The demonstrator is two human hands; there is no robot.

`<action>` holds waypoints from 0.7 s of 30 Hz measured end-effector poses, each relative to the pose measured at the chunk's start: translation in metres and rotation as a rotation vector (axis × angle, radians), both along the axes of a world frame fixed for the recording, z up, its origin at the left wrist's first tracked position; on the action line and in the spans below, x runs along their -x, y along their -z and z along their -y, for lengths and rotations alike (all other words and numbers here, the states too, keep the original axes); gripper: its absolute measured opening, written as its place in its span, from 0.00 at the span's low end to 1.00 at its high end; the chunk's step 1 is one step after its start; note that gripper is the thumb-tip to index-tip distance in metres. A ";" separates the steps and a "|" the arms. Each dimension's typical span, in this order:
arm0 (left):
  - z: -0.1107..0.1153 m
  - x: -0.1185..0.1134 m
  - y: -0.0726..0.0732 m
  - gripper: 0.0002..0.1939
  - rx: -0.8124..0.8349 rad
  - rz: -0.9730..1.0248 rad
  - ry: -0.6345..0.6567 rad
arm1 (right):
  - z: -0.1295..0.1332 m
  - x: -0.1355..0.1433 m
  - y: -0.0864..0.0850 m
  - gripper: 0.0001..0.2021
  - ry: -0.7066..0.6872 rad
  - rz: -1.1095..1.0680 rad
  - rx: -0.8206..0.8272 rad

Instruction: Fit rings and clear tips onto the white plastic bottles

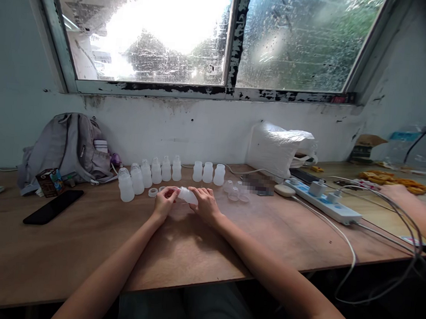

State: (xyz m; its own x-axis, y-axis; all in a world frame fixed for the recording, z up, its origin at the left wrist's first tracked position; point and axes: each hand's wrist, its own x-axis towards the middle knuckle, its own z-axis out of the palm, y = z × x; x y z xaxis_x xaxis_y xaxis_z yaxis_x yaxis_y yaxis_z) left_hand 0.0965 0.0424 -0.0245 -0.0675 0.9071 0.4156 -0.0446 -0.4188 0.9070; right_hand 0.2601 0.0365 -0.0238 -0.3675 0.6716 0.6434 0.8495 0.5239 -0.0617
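Two-handed work at a bottle neck, seen from above the wearer's arms. The held bottle, pale and translucent, lies tilted nearly on its side just over the bench, in front of the wearer, its neck toward the left. The right hand is curled closed around the body; the left hand has its thumb and fingertips drawn together at the neck end. Whether the left fingers also grip a separate part cannot be told, as they cover it.

Behind stand six topped bottles in a slanting row and, to their right, three open-necked bottles. A pale ring lies just left of the left hand, and clear domed caps lie beyond the right hand.

Good practice, in judgement: the right hand should steady the body without squeezing, since a soft wall would probably deform the mouth; the left fingertips should press evenly about the neck and keep any part square to it, lest it seat crookedly. Elbows kept low would spare the nearby bottles a knock.
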 end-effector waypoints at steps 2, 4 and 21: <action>0.002 0.001 -0.002 0.15 0.019 0.008 0.033 | 0.000 0.000 0.001 0.23 0.010 -0.008 0.012; 0.004 0.001 -0.003 0.16 0.044 0.033 0.073 | -0.001 0.000 0.001 0.22 0.020 -0.013 0.019; -0.001 0.010 -0.005 0.15 0.166 0.069 0.162 | 0.002 0.005 0.003 0.22 0.001 -0.026 0.061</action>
